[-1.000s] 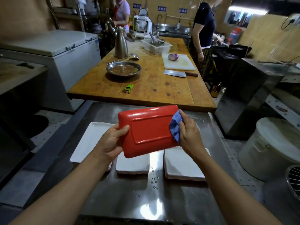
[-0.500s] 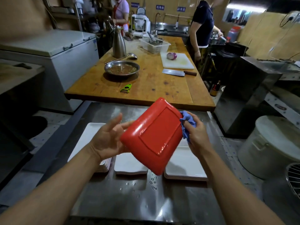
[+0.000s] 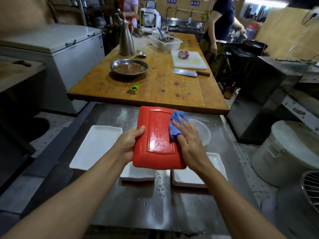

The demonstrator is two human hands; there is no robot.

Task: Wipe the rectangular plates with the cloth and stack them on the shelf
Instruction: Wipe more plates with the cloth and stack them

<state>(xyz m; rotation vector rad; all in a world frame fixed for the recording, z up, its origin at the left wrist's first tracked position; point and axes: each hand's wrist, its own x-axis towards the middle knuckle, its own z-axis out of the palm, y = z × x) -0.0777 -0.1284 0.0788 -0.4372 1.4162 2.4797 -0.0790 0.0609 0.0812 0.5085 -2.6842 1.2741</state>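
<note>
A red rectangular plate (image 3: 155, 135) is held bottom-up over the steel counter (image 3: 155, 204), its long side pointing away from me. My left hand (image 3: 128, 143) grips its left edge. My right hand (image 3: 188, 144) lies flat on the plate's wet underside and presses a blue cloth (image 3: 176, 123) against it. Below lie stacks of white rectangular plates: a large one at the left (image 3: 96, 145), a small stack in the middle (image 3: 138, 175), and another at the right (image 3: 189, 180).
A clear bowl (image 3: 202, 131) sits on the counter beyond my right hand. A wooden table (image 3: 164, 87) ahead carries a metal dish, a green peeler, a cleaver and a cutting board with an onion. Two people stand farther back. A white lidded bucket (image 3: 290, 152) stands at the right.
The plate was turned from lying crosswise, through a tilt, to lengthwise. My right hand moved from the plate's right edge onto its underside with the cloth. The left hand regripped the left edge.
</note>
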